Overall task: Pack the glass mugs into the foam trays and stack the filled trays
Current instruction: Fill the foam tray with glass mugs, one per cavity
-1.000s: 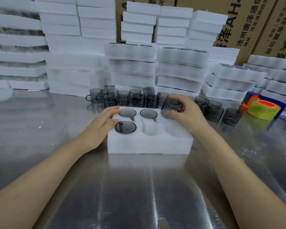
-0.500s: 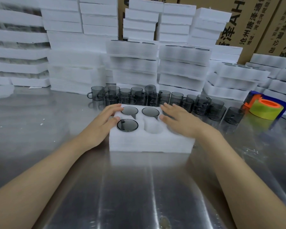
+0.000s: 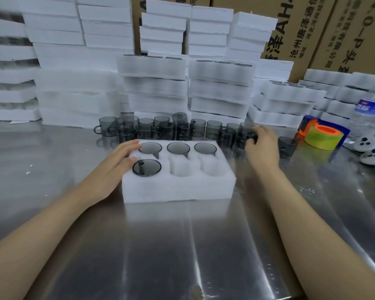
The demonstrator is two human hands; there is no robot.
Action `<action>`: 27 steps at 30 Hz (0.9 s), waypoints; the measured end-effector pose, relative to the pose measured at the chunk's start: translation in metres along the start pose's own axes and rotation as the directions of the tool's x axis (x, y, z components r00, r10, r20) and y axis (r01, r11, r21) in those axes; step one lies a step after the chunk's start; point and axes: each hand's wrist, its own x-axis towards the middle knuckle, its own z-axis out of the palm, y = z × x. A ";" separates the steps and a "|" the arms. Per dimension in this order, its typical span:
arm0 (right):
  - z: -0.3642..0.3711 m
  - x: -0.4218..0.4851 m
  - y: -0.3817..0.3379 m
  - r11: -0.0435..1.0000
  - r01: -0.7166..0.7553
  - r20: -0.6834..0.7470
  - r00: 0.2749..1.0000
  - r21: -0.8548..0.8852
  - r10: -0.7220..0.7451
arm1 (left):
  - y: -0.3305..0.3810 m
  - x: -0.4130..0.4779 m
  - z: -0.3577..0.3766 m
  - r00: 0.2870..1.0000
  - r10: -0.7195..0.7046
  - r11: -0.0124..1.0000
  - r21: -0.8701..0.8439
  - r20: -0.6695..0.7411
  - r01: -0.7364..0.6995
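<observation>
A white foam tray (image 3: 178, 187) lies on the steel table (image 3: 182, 245). Smoky glass mugs fill its back row of three pockets (image 3: 178, 147) and the front left pocket (image 3: 147, 167). The front middle pocket (image 3: 180, 167) and front right pocket (image 3: 210, 165) are empty. My left hand (image 3: 115, 165) rests flat against the tray's left edge, fingers straight. Behind the tray stands a row of several loose mugs (image 3: 160, 126). My right hand (image 3: 262, 148) is at the right end of that row, its fingers curled round a mug (image 3: 247, 136).
Stacks of foam trays (image 3: 221, 83) wall off the back of the table, with cardboard boxes (image 3: 301, 29) behind them. At the right are a lone mug (image 3: 287, 146), a yellow and orange tape roll (image 3: 322, 135), a water bottle (image 3: 368, 111) and white controllers (image 3: 370, 152).
My right hand set a mug into the back right pocket, then moved right and back to the loose mugs and closed on one. My left hand stayed on the tray.
</observation>
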 end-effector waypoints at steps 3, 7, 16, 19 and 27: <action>-0.007 0.012 0.041 0.966 -0.206 -0.140 0.973 -0.157 0.185 | -0.001 0.002 0.000 1.000 0.005 1.000 -0.008 -0.006 -0.005; -0.005 0.020 0.064 0.921 -0.360 -0.078 0.933 -0.151 0.352 | -0.005 0.004 -0.001 1.000 0.021 1.000 0.013 -0.011 -0.021; -0.001 0.027 0.072 0.906 -0.422 -0.168 0.895 -0.020 0.413 | -0.008 0.006 -0.002 0.998 0.060 0.998 0.013 0.002 -0.060; -0.004 0.023 0.068 0.904 -0.427 -0.233 0.880 -0.005 0.414 | -0.007 0.004 -0.001 0.998 0.057 0.998 0.010 -0.002 -0.057; -0.017 0.005 -0.022 0.922 0.134 -0.409 0.912 0.363 0.029 | 0.000 0.003 0.001 0.995 0.097 0.984 0.153 -0.033 -0.091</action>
